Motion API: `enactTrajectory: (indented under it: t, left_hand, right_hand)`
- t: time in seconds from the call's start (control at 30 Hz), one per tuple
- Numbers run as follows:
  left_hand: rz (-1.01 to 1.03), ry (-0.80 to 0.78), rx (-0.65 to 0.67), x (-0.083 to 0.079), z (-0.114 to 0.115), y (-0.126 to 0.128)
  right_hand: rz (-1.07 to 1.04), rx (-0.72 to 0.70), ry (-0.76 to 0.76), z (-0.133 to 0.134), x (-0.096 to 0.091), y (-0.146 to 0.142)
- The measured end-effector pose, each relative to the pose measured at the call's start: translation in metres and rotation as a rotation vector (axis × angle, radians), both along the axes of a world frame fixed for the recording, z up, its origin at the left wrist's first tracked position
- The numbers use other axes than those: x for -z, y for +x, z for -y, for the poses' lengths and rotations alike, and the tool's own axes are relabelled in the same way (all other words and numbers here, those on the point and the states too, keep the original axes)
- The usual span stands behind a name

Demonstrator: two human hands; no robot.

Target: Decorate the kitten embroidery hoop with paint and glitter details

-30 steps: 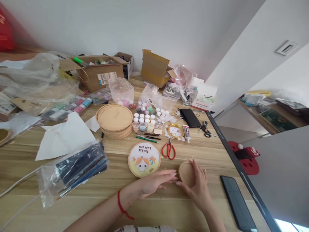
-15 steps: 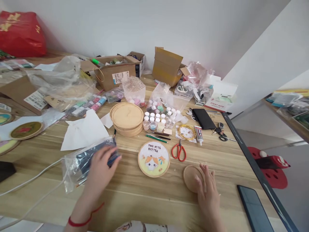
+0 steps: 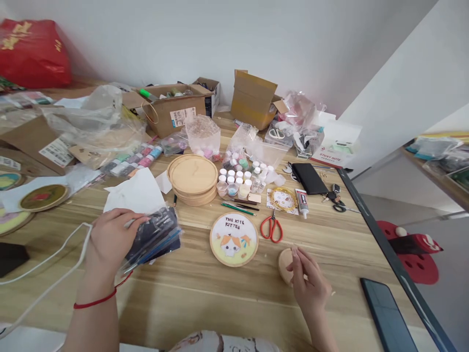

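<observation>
My left hand (image 3: 112,239) grips the end of a clear plastic bag (image 3: 152,239) that holds dark packets and blue-handled paintbrushes. My right hand (image 3: 309,278) is above the edge of a small round wooden disc (image 3: 284,264), its fingertips pinched together. Anything between those fingertips is too small to see, and the hand hides part of the disc. Between my hands lies a round embroidery hoop (image 3: 233,239) stitched with a kitten and the words "The Kite Kitten". Red-handled scissors (image 3: 271,229) lie just above it.
The wooden table (image 3: 205,298) holds a stack of wooden discs (image 3: 192,180), several small paint jars (image 3: 234,178), a glue tube (image 3: 301,203) and a phone (image 3: 388,318). Cardboard boxes (image 3: 176,110) and plastic bags stand behind. The table's right edge has a dark rim.
The camera has barely shifted. My left hand has moved from the top of the bag to its left end, and the bag has turned. My right hand has lifted off the disc and pinched together.
</observation>
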State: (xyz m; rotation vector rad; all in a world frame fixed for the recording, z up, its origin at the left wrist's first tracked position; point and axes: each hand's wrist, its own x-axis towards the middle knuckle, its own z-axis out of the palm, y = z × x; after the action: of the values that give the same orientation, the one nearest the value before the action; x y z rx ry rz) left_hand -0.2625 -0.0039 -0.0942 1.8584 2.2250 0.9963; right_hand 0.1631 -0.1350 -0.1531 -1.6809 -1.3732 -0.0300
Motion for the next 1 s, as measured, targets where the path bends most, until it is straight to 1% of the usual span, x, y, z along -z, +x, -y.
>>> enactTrajectory:
  t: [0.07, 0.13, 0.2, 0.23, 0.3, 0.37, 0.4, 0.47, 0.5, 0.6, 0.67, 0.73, 0.8, 0.87, 0.93, 1.0]
  left_hand:
    - [-0.057, 0.065, -0.032, -0.004, 0.003, 0.002]
    - [-0.07, 0.1, -0.163, -0.012, 0.006, 0.006]
    - [-0.049, 0.078, -0.272, -0.022, 0.009, 0.013]
    - [-0.015, 0.085, -0.291, -0.027, 0.01, 0.016]
    - [0.115, 0.141, -0.309, -0.035, 0.012, 0.024]
    - [0.267, 0.214, -0.303, -0.041, 0.014, 0.035]
    - [0.334, 0.25, -0.296, -0.044, 0.016, 0.041]
    - [0.493, 0.318, -0.24, -0.049, 0.02, 0.056]
    - [0.578, 0.331, -0.215, -0.05, 0.023, 0.065]
    - [0.737, 0.224, -0.126, -0.052, 0.032, 0.09]
    - [0.819, 0.145, -0.082, -0.052, 0.036, 0.104]
    - [0.927, 0.042, -0.042, -0.052, 0.037, 0.113]
    - [1.049, -0.093, 0.012, -0.053, 0.036, 0.117]
    - [1.153, -0.231, 0.093, -0.055, 0.035, 0.117]
    - [1.214, -0.352, 0.181, -0.057, 0.033, 0.115]
    - [1.24, -0.43, 0.23, -0.057, 0.033, 0.112]
  right_hand:
    - [-0.024, -0.145, 0.012, -0.005, -0.006, -0.003]
    - [-0.077, -0.287, 0.012, -0.01, -0.014, -0.007]
    - [-0.14, -0.387, -0.012, -0.016, -0.024, -0.013]
    - [-0.171, -0.43, -0.031, -0.018, -0.03, -0.016]
    - [-0.247, -0.519, -0.107, -0.025, -0.042, -0.025]
    - [-0.363, -0.584, -0.241, -0.032, -0.054, -0.037]
    - [-0.434, -0.594, -0.311, -0.035, -0.059, -0.044]
    - [-0.601, -0.624, -0.419, -0.041, -0.068, -0.06]
    - [-0.698, -0.662, -0.452, -0.044, -0.071, -0.07]
    - [-0.987, -0.824, -0.501, -0.055, -0.078, -0.1]
    - [-1.109, -0.852, -0.544, -0.064, -0.081, -0.117]
    - [-1.184, -0.861, -0.581, -0.072, -0.083, -0.129]
    - [-1.243, -0.854, -0.589, -0.079, -0.085, -0.135]
    - [-1.296, -0.842, -0.587, -0.082, -0.086, -0.134]
    - [-1.335, -0.848, -0.613, -0.084, -0.087, -0.13]
    - [-1.355, -0.867, -0.642, -0.085, -0.088, -0.126]
